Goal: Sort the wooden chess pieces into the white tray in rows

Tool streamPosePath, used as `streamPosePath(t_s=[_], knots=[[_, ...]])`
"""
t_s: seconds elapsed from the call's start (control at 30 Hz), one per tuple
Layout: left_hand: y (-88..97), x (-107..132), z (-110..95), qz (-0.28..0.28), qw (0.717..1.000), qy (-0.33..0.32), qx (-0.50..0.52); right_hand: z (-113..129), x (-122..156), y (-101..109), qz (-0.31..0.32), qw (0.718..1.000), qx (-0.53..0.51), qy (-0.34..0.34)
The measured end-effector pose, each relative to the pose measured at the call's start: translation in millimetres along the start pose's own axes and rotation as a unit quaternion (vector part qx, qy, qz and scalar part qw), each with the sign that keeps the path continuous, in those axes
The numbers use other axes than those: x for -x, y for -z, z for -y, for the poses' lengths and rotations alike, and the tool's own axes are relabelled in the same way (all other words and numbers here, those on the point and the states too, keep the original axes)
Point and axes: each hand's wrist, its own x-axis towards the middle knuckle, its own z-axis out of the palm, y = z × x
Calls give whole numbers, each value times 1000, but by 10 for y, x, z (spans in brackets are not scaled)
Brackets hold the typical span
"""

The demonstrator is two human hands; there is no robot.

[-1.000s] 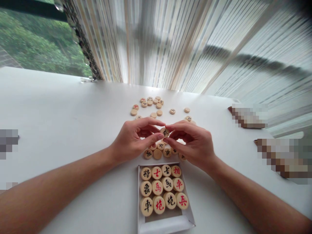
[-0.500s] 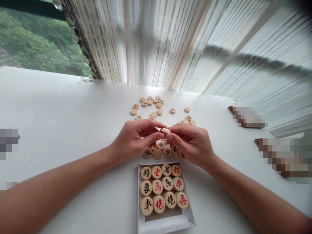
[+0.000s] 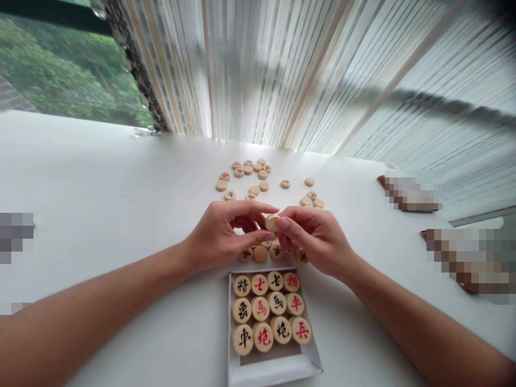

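Both hands meet over the white table [image 3: 100, 188], pinching one round wooden chess piece [image 3: 272, 222] between their fingertips. My left hand [image 3: 226, 234] grips it from the left with thumb and forefinger, and my right hand [image 3: 316, 239] holds it from the right. The piece shows its blank face and edge. Just below the hands lie several loose pieces [image 3: 260, 253], partly hidden by the fingers. Nearer to me stands an open white box [image 3: 274, 368] holding rows of pieces with black and red characters.
Several more wooden pieces [image 3: 250, 172] are scattered further back on the table, with a few [image 3: 312, 200] to the right. Blurred dark objects [image 3: 411, 191] lie at the table's right side. A striped curtain [image 3: 322, 70] hangs behind the far edge.
The piece held between both hands has been turned over: its black character faced me a second ago, and now its blank side shows. The hands have dropped slightly toward me.
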Motion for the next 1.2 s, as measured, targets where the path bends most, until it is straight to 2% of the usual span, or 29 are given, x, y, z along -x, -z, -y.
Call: streamPosePath(t_s=[0.4,0.77,0.93,1.07,1.2], knots=[[8,11,1,13,999,-34,-10,-13,11,43,53,998,-29,-8],[24,7,-11,20,998,-43,-47,14,9,-31,51,995,-62,-55],[9,-12,-24,17,992,-83,-98,-37,46,-62,13,998,-1,-69],[7,-29,-46,24,988,-96,-121,-9,41,-53,-2,996,72,-48],[16,-21,-30,28,994,-68,-80,45,27,-36,22,998,33,-39]])
